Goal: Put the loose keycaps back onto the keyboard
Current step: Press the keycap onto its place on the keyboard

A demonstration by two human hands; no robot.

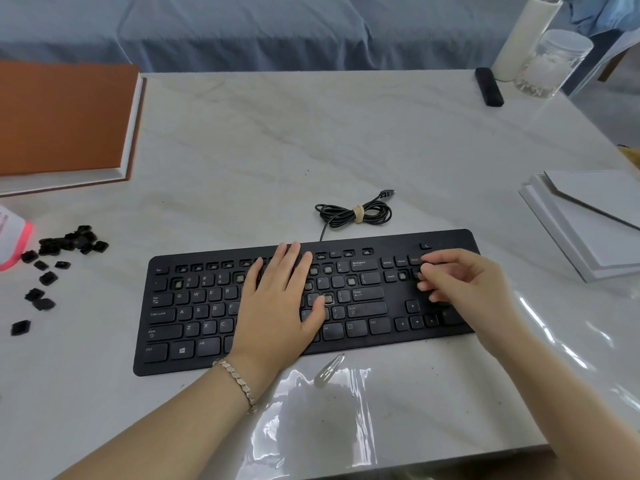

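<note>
The black keyboard lies in front of me with several bare sockets in its function and number rows. My left hand rests flat on the middle keys, fingers straight. My right hand hovers over the navigation block at the keyboard's right, its curled fingers and thumb pinching a small black keycap over a bare socket beside the Insert key. Several loose black keycaps lie scattered on the table to the far left.
The keyboard's coiled cable lies behind it. A silver hair clip lies at the front edge. An orange-covered box is at back left, white boards at right, and a jar with a black stick at back right.
</note>
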